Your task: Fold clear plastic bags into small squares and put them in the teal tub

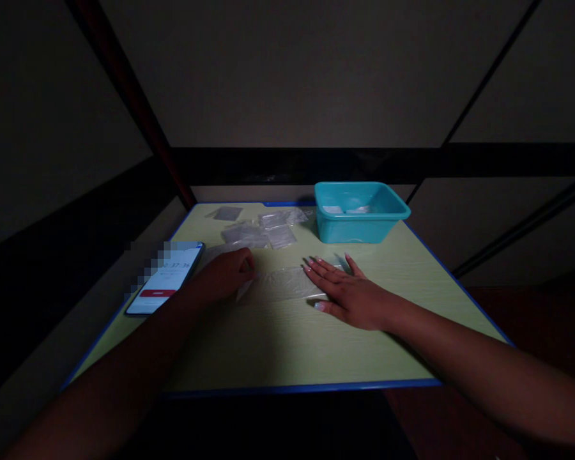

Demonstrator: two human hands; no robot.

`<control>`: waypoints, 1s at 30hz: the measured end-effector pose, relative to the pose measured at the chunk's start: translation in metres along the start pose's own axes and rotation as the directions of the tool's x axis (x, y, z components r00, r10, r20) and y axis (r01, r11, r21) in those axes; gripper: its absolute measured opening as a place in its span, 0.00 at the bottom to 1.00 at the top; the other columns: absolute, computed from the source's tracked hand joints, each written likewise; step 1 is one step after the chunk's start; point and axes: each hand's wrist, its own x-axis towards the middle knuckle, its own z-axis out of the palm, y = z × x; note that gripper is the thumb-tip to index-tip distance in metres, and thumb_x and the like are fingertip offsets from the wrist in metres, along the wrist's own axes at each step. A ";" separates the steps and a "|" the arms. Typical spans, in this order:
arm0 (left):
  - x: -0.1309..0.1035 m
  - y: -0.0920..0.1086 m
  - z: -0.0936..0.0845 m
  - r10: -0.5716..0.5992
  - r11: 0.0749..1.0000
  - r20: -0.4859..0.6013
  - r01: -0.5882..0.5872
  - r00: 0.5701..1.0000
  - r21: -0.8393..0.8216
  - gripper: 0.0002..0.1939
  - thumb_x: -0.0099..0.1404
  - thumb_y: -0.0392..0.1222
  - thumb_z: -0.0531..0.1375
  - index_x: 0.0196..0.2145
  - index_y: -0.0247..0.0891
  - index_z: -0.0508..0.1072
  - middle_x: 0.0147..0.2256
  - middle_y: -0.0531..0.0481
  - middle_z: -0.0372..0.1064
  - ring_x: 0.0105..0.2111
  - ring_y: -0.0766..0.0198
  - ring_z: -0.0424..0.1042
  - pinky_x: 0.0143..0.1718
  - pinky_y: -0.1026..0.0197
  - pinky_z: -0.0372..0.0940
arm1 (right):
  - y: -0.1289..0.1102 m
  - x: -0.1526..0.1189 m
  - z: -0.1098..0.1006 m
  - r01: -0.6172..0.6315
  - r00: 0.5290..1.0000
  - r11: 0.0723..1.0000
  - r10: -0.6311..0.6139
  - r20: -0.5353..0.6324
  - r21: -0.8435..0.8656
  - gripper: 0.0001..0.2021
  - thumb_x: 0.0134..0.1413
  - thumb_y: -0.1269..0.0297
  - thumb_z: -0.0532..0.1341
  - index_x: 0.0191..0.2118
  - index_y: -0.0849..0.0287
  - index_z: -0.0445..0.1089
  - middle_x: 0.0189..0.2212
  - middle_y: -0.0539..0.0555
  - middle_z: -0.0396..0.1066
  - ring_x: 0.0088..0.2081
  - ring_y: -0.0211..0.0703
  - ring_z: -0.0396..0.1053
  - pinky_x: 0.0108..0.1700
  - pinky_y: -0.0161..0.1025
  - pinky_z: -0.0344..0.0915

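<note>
A clear plastic bag (287, 282) lies stretched flat across the middle of the table. My left hand (227, 271) is curled at the bag's left end, thumb and fingers pinching its edge. Over the right end of the bag my right hand (347, 291) rests palm down, fingers spread and pressing on the plastic. Just beyond my left hand, several flat clear plastic packets (246, 235) lie in a loose, overlapping pile.
A turquoise plastic basin (354, 230) stands at the back right, with some whitish pieces inside. On the left lies a phone (165, 281) with a lit timer screen. Blue edging (306, 388) borders the pale table (326, 358). Dark panelled walls rise behind.
</note>
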 end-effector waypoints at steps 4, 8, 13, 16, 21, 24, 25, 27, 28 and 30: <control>-0.002 0.004 -0.002 -0.002 1.000 0.011 0.002 1.000 0.018 0.06 0.58 0.42 0.58 0.33 0.39 0.66 0.28 0.52 0.71 0.30 0.59 0.70 0.29 0.62 0.57 | 0.000 0.000 -0.002 -0.002 1.000 0.999 0.001 0.020 0.048 0.32 0.65 0.50 0.45 0.69 0.53 0.34 0.68 0.60 0.34 0.67 0.56 0.38 0.60 0.71 0.30; -0.003 0.007 -0.003 -0.028 0.999 -0.003 0.028 1.000 0.037 0.06 0.59 0.42 0.57 0.34 0.39 0.67 0.30 0.52 0.72 0.30 0.60 0.70 0.29 0.62 0.57 | 0.005 0.000 -0.003 -0.040 0.999 0.998 0.042 -0.027 0.055 0.31 0.65 0.51 0.45 0.69 0.55 0.36 0.68 0.59 0.33 0.67 0.56 0.36 0.60 0.72 0.32; -0.003 0.008 -0.003 -0.051 0.997 -0.012 0.052 0.999 0.055 0.06 0.59 0.42 0.58 0.34 0.39 0.67 0.29 0.51 0.72 0.31 0.58 0.71 0.30 0.61 0.57 | 0.027 0.007 -0.009 -0.131 0.966 0.987 0.148 -0.214 0.088 0.26 0.64 0.56 0.47 0.65 0.59 0.53 0.64 0.65 0.51 0.63 0.59 0.51 0.59 0.65 0.47; -0.003 0.008 -0.004 -0.053 0.997 -0.016 0.054 0.998 0.062 0.07 0.60 0.43 0.57 0.35 0.39 0.68 0.29 0.50 0.72 0.31 0.58 0.71 0.29 0.61 0.57 | 0.042 0.012 -0.013 -0.117 0.933 0.982 0.160 -0.323 0.149 0.20 0.63 0.62 0.49 0.55 0.65 0.66 0.51 0.66 0.68 0.52 0.54 0.65 0.53 0.49 0.61; -0.003 0.009 -0.006 -0.062 0.994 -0.039 0.065 0.997 0.092 0.07 0.59 0.43 0.57 0.34 0.38 0.68 0.31 0.49 0.72 0.31 0.58 0.71 0.29 0.61 0.57 | 0.056 0.016 -0.014 -0.163 0.891 0.967 0.229 -0.392 0.193 0.13 0.60 0.66 0.53 0.43 0.65 0.72 0.38 0.62 0.71 0.41 0.49 0.68 0.44 0.41 0.63; -0.002 0.009 -0.006 -0.059 0.994 -0.037 0.062 0.998 0.093 0.07 0.58 0.42 0.57 0.34 0.39 0.68 0.30 0.50 0.71 0.31 0.58 0.70 0.29 0.61 0.57 | 0.060 0.017 -0.012 -0.183 0.889 0.965 0.245 -0.387 0.188 0.11 0.59 0.68 0.54 0.40 0.64 0.72 0.35 0.60 0.71 0.36 0.45 0.67 0.39 0.38 0.62; -0.002 0.008 -0.006 -0.056 0.994 -0.039 0.059 0.998 0.091 0.06 0.58 0.42 0.57 0.33 0.39 0.68 0.29 0.50 0.71 0.30 0.58 0.70 0.29 0.61 0.57 | 0.061 0.017 -0.012 -0.189 0.888 0.964 0.250 -0.386 0.188 0.10 0.58 0.68 0.54 0.40 0.63 0.72 0.35 0.59 0.71 0.35 0.45 0.67 0.38 0.38 0.61; -0.002 0.008 -0.006 -0.054 0.994 -0.043 0.057 0.998 0.088 0.06 0.57 0.42 0.57 0.33 0.39 0.68 0.29 0.51 0.71 0.30 0.58 0.70 0.30 0.61 0.58 | 0.063 0.017 -0.012 -0.199 0.886 0.961 0.261 -0.383 0.194 0.09 0.57 0.70 0.55 0.39 0.63 0.72 0.34 0.59 0.70 0.33 0.43 0.66 0.36 0.37 0.61; -0.002 0.008 -0.006 -0.056 0.995 -0.043 0.060 0.997 0.085 0.06 0.57 0.42 0.57 0.33 0.39 0.68 0.29 0.51 0.71 0.30 0.58 0.70 0.30 0.61 0.58 | 0.064 0.017 -0.012 -0.204 0.886 0.958 0.268 -0.379 0.200 0.09 0.56 0.70 0.55 0.38 0.63 0.72 0.34 0.58 0.70 0.33 0.43 0.66 0.36 0.36 0.60; -0.002 0.009 -0.007 -0.056 0.995 -0.039 0.059 0.998 0.079 0.06 0.57 0.43 0.56 0.32 0.39 0.67 0.28 0.51 0.71 0.30 0.58 0.71 0.30 0.61 0.58 | 0.065 0.018 -0.011 -0.216 0.886 0.953 0.283 -0.367 0.214 0.08 0.55 0.70 0.56 0.38 0.63 0.72 0.33 0.58 0.70 0.32 0.42 0.65 0.34 0.36 0.60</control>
